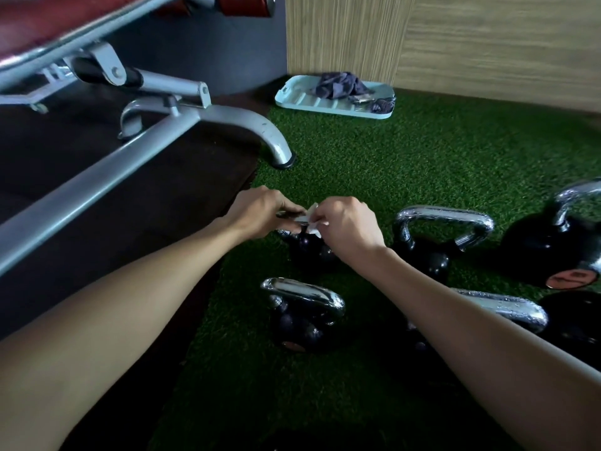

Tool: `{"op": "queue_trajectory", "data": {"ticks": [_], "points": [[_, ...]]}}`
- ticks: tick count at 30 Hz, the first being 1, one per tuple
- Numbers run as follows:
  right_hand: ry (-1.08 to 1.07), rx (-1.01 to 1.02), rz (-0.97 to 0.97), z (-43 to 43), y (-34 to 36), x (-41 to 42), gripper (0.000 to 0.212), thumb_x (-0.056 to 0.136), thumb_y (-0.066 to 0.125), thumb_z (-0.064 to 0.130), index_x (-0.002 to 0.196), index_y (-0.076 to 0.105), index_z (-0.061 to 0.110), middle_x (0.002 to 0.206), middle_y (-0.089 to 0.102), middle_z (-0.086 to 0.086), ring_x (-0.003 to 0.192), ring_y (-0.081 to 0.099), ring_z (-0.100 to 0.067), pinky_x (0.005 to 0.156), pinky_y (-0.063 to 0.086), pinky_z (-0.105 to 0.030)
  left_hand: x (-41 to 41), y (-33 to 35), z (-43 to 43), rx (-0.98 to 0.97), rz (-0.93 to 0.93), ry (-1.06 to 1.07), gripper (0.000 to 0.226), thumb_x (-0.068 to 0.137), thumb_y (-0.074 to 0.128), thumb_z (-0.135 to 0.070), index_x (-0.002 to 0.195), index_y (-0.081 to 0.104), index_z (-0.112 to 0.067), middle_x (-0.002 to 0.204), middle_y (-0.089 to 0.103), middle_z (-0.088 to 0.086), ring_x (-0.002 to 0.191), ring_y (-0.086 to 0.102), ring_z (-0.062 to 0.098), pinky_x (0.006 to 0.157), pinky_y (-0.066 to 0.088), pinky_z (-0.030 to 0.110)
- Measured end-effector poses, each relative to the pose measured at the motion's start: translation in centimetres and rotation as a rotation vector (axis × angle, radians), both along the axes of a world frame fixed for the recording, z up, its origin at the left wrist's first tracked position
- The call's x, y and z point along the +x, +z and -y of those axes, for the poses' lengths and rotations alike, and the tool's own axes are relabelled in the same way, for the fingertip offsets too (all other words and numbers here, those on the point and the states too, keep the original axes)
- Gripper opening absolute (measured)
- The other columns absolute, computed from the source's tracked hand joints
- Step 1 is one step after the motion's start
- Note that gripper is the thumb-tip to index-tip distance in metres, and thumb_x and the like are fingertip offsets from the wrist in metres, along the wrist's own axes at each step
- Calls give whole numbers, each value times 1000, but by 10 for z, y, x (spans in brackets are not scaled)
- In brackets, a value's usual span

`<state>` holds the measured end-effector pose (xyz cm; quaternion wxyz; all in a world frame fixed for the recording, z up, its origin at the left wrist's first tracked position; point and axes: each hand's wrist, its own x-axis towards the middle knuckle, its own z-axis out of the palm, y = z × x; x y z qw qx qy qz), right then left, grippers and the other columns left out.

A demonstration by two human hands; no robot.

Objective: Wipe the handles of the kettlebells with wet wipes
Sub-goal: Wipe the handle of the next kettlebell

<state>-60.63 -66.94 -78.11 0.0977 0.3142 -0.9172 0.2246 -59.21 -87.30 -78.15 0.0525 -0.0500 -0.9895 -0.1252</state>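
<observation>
Forearms point(136, 301) lead to a small kettlebell point(307, 252) just beneath both hands. Left hand point(260, 211) grips its handle point(292, 219); right hand point(351, 226) pinches the wet wipe point(313, 219) there. Best to wrap the wipe fully round, then slide along the bar.

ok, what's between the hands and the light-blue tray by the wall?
Head view: only bare green turf; the bench foot stands just left of that stretch.
</observation>
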Motion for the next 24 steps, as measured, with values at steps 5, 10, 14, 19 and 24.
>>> {"op": "queue_trajectory", "data": {"ticks": [5, 10, 14, 19, 24], "points": [[-106, 0, -37, -37, -1, -13, 17, 86, 70, 11, 89, 80, 25, 97, 77, 4, 87, 72, -23, 78, 58, -36, -10, 6, 3, -35, 28, -44, 57, 77, 76, -60, 127, 70, -35, 109, 77, 0, 97, 71, 16, 70, 38, 22], [-90, -65, 36, -21, 6, -18, 17, 82, 72, 17, 83, 80, 32, 90, 77, 10, 79, 71, -15, 72, 59, -30, -10, 13, -2, -148, -17, -111, 54, 77, 78, -52, 127, 70, -32, 105, 78, -1, 91, 72, 18, 66, 35, 25], [-128, -47, 19, -16, 3, -16, 20, 80, 68, 14, 83, 79, 30, 90, 77, 7, 83, 71, -19, 74, 58, -34, -10, 14, 0, -127, -7, -101, 57, 76, 80, -52, 128, 70, -30, 102, 78, 0, 84, 71, 16, 65, 36, 24], [-210, -66, 30, -32, -6, -21, 9, 84, 74, 18, 83, 80, 25, 84, 77, 2, 76, 70, -21, 68, 57, -31, -11, 16, 5, -80, 50, -86, 61, 75, 79, -55, 128, 71, -27, 89, 74, -7, 68, 57, 11, 64, 35, 24], [-230, -92, 143, -35, -16, -40, 13, 80, 80, 14, 90, 81, 23, 90, 78, 2, 79, 72, -17, 72, 59, -28, -9, 13, 15, -104, 55, -91, 64, 74, 78, -58, 131, 67, -31, 91, 72, -3, 61, 46, 6, 61, 34, 25]]}}
